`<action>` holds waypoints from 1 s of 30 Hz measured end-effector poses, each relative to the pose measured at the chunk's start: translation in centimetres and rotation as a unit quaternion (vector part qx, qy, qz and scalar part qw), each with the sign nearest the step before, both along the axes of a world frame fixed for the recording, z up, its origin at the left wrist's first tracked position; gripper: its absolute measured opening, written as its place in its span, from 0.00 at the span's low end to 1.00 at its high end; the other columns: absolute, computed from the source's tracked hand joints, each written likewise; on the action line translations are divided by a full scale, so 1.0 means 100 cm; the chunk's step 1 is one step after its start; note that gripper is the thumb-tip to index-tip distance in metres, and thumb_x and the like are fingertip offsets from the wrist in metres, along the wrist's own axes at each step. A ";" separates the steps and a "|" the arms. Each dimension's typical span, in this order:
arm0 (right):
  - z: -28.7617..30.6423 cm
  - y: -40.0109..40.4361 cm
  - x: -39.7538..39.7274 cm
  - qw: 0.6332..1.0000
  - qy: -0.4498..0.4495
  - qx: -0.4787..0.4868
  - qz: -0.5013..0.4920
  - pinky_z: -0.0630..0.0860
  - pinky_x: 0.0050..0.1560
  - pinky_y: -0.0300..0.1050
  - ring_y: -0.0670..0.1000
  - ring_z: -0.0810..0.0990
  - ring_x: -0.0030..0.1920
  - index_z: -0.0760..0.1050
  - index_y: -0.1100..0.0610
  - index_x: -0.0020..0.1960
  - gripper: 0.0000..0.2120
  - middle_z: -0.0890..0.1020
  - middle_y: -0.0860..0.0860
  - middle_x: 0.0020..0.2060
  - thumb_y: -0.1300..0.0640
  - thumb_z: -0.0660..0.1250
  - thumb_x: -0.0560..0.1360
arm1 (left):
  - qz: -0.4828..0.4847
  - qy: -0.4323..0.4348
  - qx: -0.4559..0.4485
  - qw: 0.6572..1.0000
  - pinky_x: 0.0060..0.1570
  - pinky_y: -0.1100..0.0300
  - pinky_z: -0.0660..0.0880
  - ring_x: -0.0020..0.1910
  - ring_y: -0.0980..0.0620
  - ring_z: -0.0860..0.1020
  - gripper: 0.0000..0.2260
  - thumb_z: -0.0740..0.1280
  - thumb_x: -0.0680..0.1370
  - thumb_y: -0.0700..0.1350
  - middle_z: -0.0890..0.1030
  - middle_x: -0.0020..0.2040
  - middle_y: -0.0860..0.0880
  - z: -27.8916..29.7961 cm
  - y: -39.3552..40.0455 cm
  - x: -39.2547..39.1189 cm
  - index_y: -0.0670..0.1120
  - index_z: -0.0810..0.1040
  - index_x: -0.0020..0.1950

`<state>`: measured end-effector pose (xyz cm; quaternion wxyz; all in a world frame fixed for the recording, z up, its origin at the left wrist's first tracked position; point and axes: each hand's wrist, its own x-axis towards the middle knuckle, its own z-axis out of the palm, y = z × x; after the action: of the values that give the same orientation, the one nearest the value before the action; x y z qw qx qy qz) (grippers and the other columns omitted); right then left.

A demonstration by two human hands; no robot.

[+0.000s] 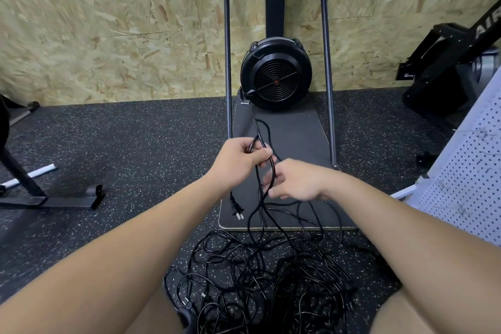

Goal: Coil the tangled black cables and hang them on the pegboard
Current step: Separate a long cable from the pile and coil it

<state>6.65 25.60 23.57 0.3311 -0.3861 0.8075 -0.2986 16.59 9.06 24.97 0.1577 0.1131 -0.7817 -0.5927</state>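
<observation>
Thin black cables (260,282) lie in a loose, knotted heap on the speckled floor (130,144) between the person's knees. The left hand (238,161) pinches several raised strands into a loop. The right hand (295,180), just beside it, curls around the same strands. A plug (238,210) dangles below.

A tangled heap of thin black cables (260,285) lies at the lower centre, some strands raised mid-frame, while the white pegboard (471,187), probably leaning, stands at the right edge.
</observation>
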 end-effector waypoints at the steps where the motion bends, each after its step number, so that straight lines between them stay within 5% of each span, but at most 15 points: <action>1: -0.001 -0.002 0.002 1.000 -0.016 -0.016 -0.006 0.85 0.58 0.54 0.52 0.88 0.48 0.84 0.57 0.58 0.07 0.90 0.56 0.52 0.61 0.73 0.80 | 0.003 0.006 0.013 1.000 0.36 0.70 0.72 0.37 0.57 0.83 0.10 0.73 0.84 0.39 0.87 0.43 0.37 0.002 0.002 0.000 0.37 0.81 0.45; 4: 0.000 -0.005 0.002 0.997 -0.058 -0.043 -0.030 0.85 0.65 0.53 0.52 0.90 0.56 0.84 0.57 0.56 0.06 0.90 0.52 0.54 0.62 0.68 0.85 | 0.014 0.014 0.030 0.999 0.33 0.72 0.71 0.34 0.58 0.81 0.11 0.72 0.85 0.39 0.88 0.47 0.35 0.006 0.002 -0.002 0.41 0.80 0.43; 7: 0.004 -0.003 0.004 0.997 -0.058 -0.051 -0.031 0.84 0.66 0.56 0.52 0.90 0.55 0.83 0.59 0.56 0.07 0.91 0.51 0.52 0.63 0.66 0.86 | 0.020 0.004 0.030 0.999 0.34 0.71 0.72 0.37 0.55 0.80 0.09 0.70 0.85 0.39 0.90 0.49 0.43 0.006 -0.005 -0.003 0.34 0.83 0.50; 9: 0.013 -0.003 0.005 0.993 -0.054 -0.087 -0.063 0.86 0.61 0.58 0.54 0.91 0.52 0.82 0.61 0.56 0.07 0.91 0.53 0.50 0.60 0.66 0.87 | 0.008 -0.004 0.029 1.000 0.35 0.69 0.71 0.38 0.54 0.79 0.05 0.70 0.83 0.35 0.88 0.47 0.47 0.004 -0.009 -0.002 0.35 0.85 0.56; 14: 0.048 -0.007 0.000 0.926 0.001 -0.303 -0.226 0.89 0.47 0.61 0.57 0.89 0.42 0.83 0.59 0.56 0.10 0.90 0.53 0.45 0.54 0.66 0.88 | -0.076 -0.087 -0.029 0.993 0.39 0.73 0.71 0.37 0.65 0.79 0.20 0.67 0.78 0.26 0.88 0.50 0.54 -0.002 -0.021 0.003 0.43 0.87 0.64; 19: 0.048 -0.003 -0.002 0.908 -0.007 -0.358 -0.216 0.88 0.48 0.56 0.56 0.86 0.41 0.85 0.59 0.56 0.12 0.90 0.54 0.45 0.51 0.67 0.88 | -0.160 -0.146 -0.092 0.972 0.40 0.73 0.72 0.39 0.62 0.79 0.09 0.73 0.82 0.33 0.89 0.53 0.44 -0.011 -0.022 0.010 0.40 0.88 0.61; 22: 0.047 -0.003 -0.008 0.893 -0.055 -0.388 -0.222 0.88 0.51 0.56 0.56 0.88 0.45 0.83 0.62 0.62 0.12 0.90 0.58 0.48 0.54 0.67 0.88 | -0.138 -0.103 -0.105 0.979 0.48 0.61 0.78 0.42 0.55 0.81 0.05 0.73 0.84 0.38 0.90 0.49 0.41 -0.015 -0.023 0.006 0.37 0.88 0.55; 27: 0.031 0.000 -0.015 0.947 0.016 -0.244 -0.207 0.87 0.58 0.56 0.50 0.90 0.50 0.83 0.54 0.63 0.09 0.90 0.50 0.49 0.59 0.69 0.84 | -0.041 -0.019 -0.066 0.997 0.38 0.69 0.72 0.35 0.58 0.77 0.08 0.71 0.85 0.40 0.90 0.47 0.41 -0.001 -0.016 0.001 0.35 0.85 0.53; 30: 0.016 0.002 -0.007 0.987 -0.007 -0.109 -0.117 0.86 0.62 0.60 0.52 0.90 0.52 0.84 0.55 0.60 0.10 0.89 0.54 0.51 0.64 0.68 0.82 | 0.006 -0.006 -0.041 0.999 0.38 0.60 0.71 0.36 0.54 0.76 0.12 0.73 0.85 0.45 0.90 0.45 0.44 0.000 -0.016 -0.002 0.36 0.84 0.51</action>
<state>5.96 25.80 25.16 0.2551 -0.3205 0.8075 -0.4244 16.43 7.51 24.96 0.1607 0.1145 -0.8057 -0.5585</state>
